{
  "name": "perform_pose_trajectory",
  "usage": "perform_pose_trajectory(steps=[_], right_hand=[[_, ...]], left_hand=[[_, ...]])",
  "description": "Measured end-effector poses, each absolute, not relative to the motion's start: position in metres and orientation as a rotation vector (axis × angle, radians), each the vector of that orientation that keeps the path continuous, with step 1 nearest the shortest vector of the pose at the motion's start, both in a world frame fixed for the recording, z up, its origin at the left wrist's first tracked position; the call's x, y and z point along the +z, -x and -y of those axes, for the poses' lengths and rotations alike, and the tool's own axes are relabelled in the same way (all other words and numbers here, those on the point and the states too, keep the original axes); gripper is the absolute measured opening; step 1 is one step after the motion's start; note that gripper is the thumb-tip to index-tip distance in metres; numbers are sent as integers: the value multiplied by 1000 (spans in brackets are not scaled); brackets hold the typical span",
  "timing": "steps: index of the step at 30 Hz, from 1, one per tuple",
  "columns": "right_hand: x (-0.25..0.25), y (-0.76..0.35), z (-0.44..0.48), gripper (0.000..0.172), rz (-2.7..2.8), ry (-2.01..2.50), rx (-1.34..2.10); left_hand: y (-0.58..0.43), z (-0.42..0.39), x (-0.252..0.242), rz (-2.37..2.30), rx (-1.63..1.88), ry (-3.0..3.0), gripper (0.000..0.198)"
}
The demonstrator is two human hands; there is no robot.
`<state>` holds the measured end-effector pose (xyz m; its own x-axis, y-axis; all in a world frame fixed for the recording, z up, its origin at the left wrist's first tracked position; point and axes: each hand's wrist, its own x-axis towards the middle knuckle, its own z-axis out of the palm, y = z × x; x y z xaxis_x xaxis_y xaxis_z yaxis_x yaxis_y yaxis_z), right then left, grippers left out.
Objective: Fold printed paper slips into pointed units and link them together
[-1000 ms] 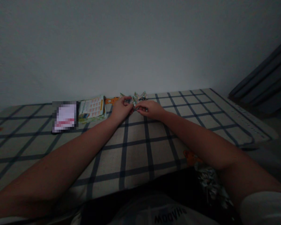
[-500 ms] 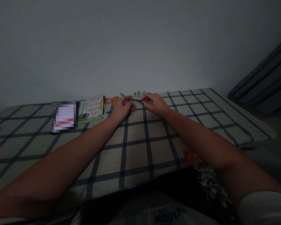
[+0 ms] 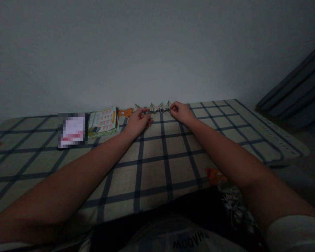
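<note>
Several small folded paper pieces (image 3: 161, 106), pale with green and printed markings and pointed tops, stand in a row close to the wall. My right hand (image 3: 181, 112) is closed in a pinch at the right end of this row, its fingertips on the last folded piece (image 3: 168, 105). My left hand (image 3: 138, 121) hovers at the row's left part with thumb and fingers apart, and I see nothing held in it. Behind its fingers another folded piece (image 3: 137, 105) is partly hidden.
A stack of printed paper sheets (image 3: 103, 120) lies left of my left hand, beside a blurred-out, phone-like object (image 3: 72, 131). Checked cloth (image 3: 152, 147) covers the surface. Crumpled or folded paper (image 3: 237, 206) lies by my lap. A grey curtain (image 3: 299, 80) hangs at right.
A thin dark item spanned both hands earlier; it is no longer visible between them. My right hand has moved right, uncovering more of the folded row. My left hand has barely moved.
</note>
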<state>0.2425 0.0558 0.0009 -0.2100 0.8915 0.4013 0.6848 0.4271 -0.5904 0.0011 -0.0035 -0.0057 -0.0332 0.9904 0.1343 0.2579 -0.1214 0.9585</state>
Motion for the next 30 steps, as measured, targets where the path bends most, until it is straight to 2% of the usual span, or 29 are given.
perform_pose_trajectory(steps=[19, 25, 28, 30], right_hand=[[0, -241, -57, 25, 1925, 1396, 369], [4, -234, -47, 14, 1943, 1308, 292], [8, -227, -37, 3, 2047, 1221, 270], [12, -222, -30, 3, 2169, 1163, 262]], left_hand=[[1, 0, -10, -1384, 1185, -1555, 38], [0, 9, -6, -1410, 1118, -1750, 43], [-1, 15, -1, -1436, 1090, -1882, 40], [-2, 16, 0, -1468, 1092, -1963, 38]])
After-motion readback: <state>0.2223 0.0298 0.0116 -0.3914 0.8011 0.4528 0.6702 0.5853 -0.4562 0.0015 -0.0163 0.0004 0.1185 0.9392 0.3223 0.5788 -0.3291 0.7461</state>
